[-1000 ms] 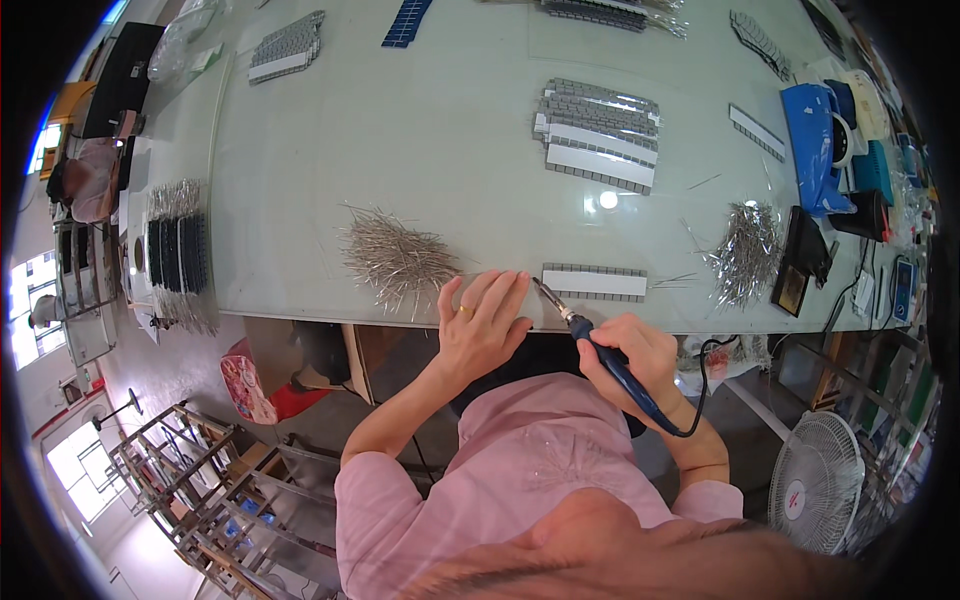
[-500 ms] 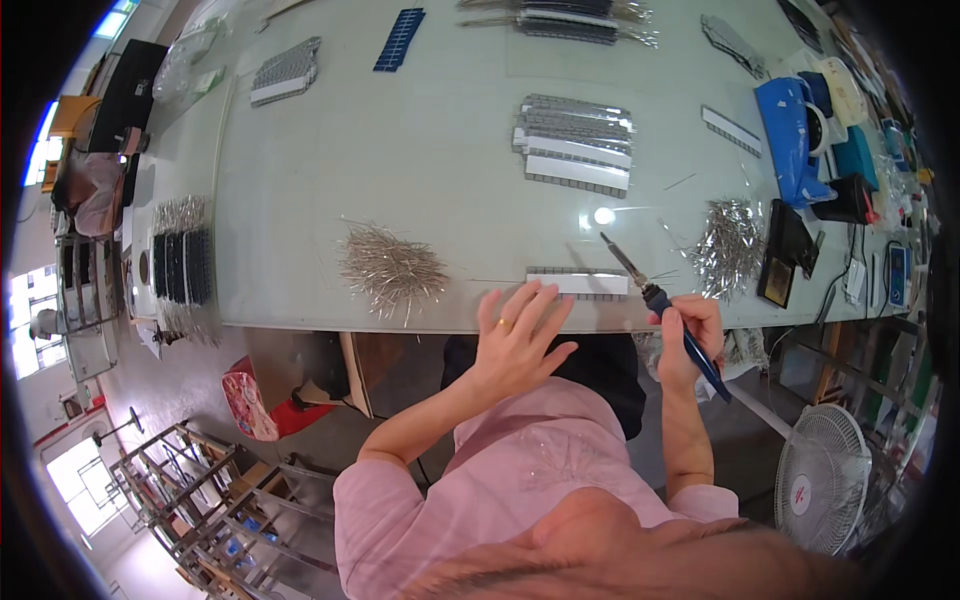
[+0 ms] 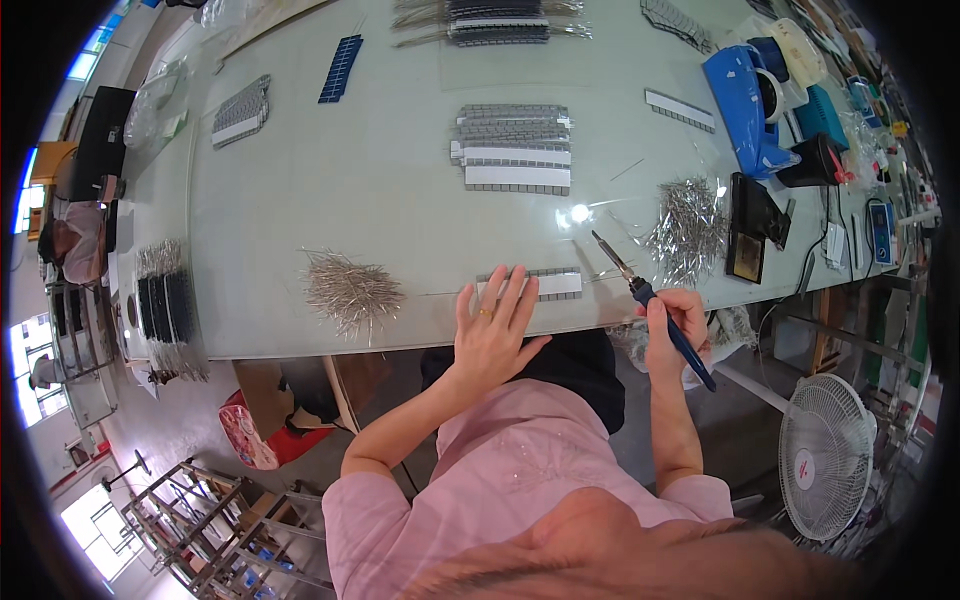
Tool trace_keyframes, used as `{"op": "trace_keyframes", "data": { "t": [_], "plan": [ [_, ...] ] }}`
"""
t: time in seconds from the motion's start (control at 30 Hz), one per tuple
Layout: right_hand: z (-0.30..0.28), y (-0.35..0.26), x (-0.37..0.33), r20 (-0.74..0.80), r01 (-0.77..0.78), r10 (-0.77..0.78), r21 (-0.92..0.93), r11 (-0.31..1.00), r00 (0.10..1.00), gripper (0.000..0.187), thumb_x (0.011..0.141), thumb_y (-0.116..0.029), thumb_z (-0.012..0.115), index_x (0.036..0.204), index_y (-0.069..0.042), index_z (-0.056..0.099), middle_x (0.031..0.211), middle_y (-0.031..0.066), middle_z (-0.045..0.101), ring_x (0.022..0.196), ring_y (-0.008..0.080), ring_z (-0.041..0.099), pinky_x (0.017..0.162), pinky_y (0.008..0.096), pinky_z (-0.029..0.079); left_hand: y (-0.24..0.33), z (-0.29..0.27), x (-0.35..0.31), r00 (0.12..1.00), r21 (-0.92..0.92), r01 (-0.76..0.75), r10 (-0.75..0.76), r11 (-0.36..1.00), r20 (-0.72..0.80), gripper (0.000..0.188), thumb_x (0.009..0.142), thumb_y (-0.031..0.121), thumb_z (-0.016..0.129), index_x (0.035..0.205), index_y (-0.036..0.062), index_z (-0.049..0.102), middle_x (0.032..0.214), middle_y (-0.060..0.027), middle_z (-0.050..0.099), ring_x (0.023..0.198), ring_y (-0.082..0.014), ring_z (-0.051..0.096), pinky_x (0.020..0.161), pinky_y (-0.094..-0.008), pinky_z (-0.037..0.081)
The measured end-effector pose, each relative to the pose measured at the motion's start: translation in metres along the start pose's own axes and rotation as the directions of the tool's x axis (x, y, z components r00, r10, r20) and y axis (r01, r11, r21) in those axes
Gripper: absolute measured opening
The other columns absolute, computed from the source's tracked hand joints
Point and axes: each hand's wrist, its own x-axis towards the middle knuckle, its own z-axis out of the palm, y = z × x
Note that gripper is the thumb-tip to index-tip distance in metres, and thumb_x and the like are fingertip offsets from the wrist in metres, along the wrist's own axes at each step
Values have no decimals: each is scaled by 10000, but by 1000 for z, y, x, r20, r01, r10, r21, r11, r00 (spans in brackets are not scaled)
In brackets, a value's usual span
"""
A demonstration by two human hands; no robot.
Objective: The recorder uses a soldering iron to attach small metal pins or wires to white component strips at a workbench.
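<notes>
My left hand [image 3: 492, 325] lies with fingers outstretched over the left end of a white strip with grey segmented edges [image 3: 558, 285], near the table's front edge. Under my fingers that end is hidden. My right hand [image 3: 672, 325] is closed round the blue handle of a soldering iron [image 3: 640, 288]. The iron's metal tip points up and left, just beyond the strip's right end. Thin wire pokes out at both ends of the strip. A loose pile of thin metal wires [image 3: 352, 292] lies to the left of my left hand, and another wire pile [image 3: 688, 232] beyond my right hand.
Stacked white-and-grey strips [image 3: 515, 150] lie mid-table. At right stand a blue tape dispenser [image 3: 742, 110], a dark open box [image 3: 752, 235] and a small blue controller [image 3: 880, 232]. Bundled wired strips [image 3: 165, 305] lie far left. A white fan [image 3: 825, 455] stands at lower right.
The whole view has shifted, so table things appear farther left. My left fingers reach farther over the strip's left end. The iron's tip has moved right relative to the strip.
</notes>
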Motion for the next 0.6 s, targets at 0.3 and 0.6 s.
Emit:
{"op": "trace_keyframes", "data": {
  "t": [0.3,0.6],
  "plan": [
    [-5,9,3,-31,-5,4,-35,999,1000,86,911,8,602,957,-5,530,906,72,584,724,131,616,696,259,541,2,8,-6,988,42,-117,121,992,-96,552,806,342,723,1308,142,607,1416,-37,539,1327,-215,477,1124,-528,194],
    [-16,24,29,-182,32,-45,-70,997,982,73,933,-33,607,940,-18,536,856,59,602,728,129,613,713,239,483,-8,-18,7,916,-10,-388,385,921,-117,386,809,139,613,1190,112,662,1234,-17,638,1178,-185,582,1077,-497,324]
  ]
}}
